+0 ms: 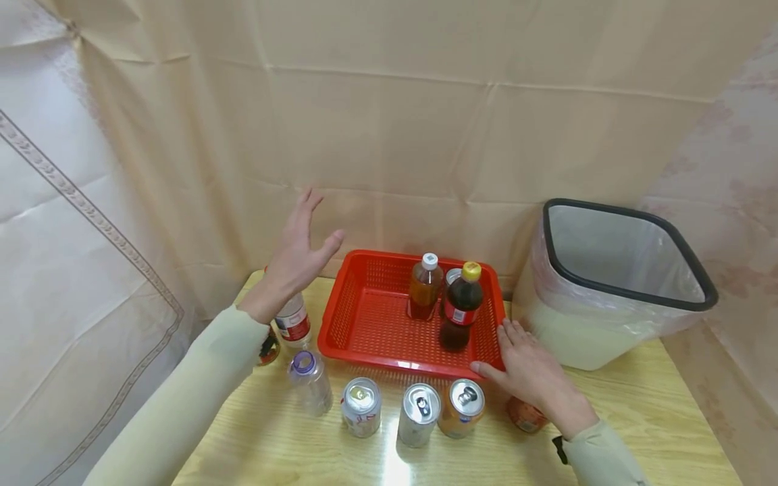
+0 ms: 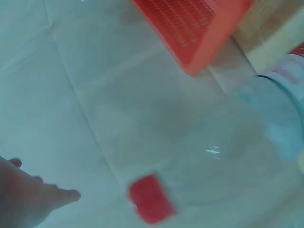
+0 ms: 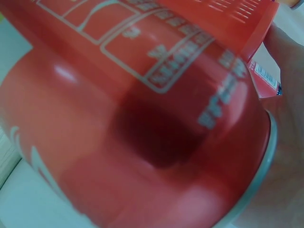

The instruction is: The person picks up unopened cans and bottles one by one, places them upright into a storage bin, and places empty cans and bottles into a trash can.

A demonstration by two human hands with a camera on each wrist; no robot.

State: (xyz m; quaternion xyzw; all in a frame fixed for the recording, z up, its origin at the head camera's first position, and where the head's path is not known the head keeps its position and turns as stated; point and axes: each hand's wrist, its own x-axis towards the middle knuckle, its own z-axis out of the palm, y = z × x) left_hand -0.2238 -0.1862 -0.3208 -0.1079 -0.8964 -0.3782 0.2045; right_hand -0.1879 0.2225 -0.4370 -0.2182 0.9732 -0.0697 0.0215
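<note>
Sheeting (image 1: 389, 135) hangs behind the wood-grained table (image 1: 632, 405) and red basket (image 1: 379, 324).

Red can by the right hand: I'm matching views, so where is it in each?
Head: red can lower right, partly behind the right hand.
Left wrist: not in it.
Right wrist: large, across most of the picture.
Shared landmark: red basket, in all three.

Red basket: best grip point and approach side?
Probably the short-end rims, from left and right: the red basket is longest sideways, and three cans stand along its near side. The right hand touches the right end, likely heavier with the yellow-capped bottle there.
</note>
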